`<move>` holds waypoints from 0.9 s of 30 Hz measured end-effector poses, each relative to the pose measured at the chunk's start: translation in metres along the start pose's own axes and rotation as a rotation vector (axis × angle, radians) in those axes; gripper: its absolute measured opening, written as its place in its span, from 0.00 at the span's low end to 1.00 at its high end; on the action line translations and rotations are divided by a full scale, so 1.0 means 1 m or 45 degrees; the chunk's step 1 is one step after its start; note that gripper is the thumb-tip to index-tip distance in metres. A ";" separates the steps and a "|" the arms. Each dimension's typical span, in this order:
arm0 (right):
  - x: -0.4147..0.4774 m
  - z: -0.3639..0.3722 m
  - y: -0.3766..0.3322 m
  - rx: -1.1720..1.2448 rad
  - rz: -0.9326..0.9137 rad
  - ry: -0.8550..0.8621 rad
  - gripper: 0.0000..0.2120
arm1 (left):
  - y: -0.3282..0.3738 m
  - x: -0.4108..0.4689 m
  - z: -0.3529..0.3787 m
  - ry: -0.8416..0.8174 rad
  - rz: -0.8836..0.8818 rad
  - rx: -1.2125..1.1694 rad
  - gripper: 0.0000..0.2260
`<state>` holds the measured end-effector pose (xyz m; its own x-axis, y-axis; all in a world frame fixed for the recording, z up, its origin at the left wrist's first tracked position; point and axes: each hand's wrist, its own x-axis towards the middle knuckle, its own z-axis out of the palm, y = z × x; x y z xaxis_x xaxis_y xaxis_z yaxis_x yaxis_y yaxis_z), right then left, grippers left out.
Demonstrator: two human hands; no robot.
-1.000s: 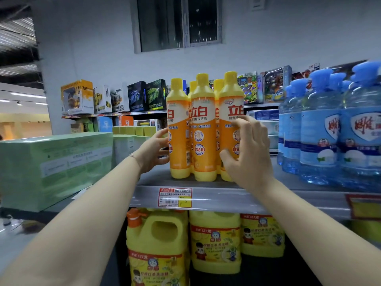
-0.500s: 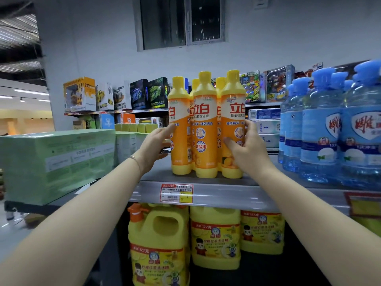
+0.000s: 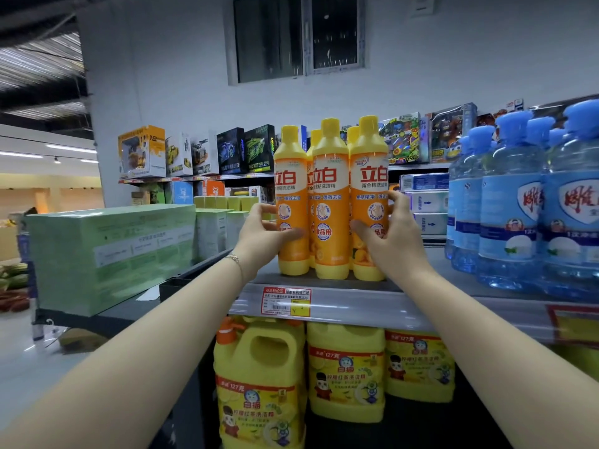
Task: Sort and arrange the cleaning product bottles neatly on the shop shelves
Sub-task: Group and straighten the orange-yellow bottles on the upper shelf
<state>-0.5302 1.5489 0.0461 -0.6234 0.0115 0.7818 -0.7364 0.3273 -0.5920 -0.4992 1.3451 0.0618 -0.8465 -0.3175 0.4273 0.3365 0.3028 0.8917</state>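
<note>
On the grey metal shelf (image 3: 356, 303) ahead, orange plastic detergent bottles with yellow caps (image 3: 330, 202) stand upright in a tight cluster. My left hand (image 3: 259, 234) curls round the leftmost bottle (image 3: 290, 186), and my right hand (image 3: 392, 241) round the rightmost bottle (image 3: 369, 176), thumbs across the labels.

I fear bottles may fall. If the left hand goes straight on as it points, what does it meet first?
The left orange bottle, which the left hand grips now; next probably the middle orange bottle, though depth is unclear.
</note>
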 end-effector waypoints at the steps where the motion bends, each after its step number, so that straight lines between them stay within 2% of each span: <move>1: 0.000 0.000 0.000 0.000 0.001 -0.001 0.33 | 0.000 -0.001 0.003 0.028 -0.001 0.020 0.24; 9: -0.002 -0.001 0.000 0.122 0.093 -0.135 0.33 | -0.002 -0.010 0.015 0.060 0.000 0.138 0.26; 17: -0.002 -0.001 0.004 0.141 0.097 -0.223 0.27 | -0.001 -0.011 0.013 -0.022 0.009 0.199 0.26; 21: -0.001 0.000 0.004 0.149 0.089 -0.256 0.34 | 0.001 -0.015 0.014 -0.115 0.008 0.151 0.26; 25: -0.003 0.000 0.000 0.117 0.096 -0.247 0.50 | -0.001 -0.016 0.017 -0.151 0.015 0.107 0.31; 27: -0.004 0.001 -0.002 0.078 0.096 -0.233 0.53 | -0.002 -0.016 0.019 -0.127 0.016 0.094 0.31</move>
<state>-0.5270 1.5476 0.0442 -0.7107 -0.1400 0.6894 -0.6969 0.2742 -0.6627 -0.4941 1.3671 0.0506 -0.8805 -0.2232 0.4182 0.3194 0.3726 0.8713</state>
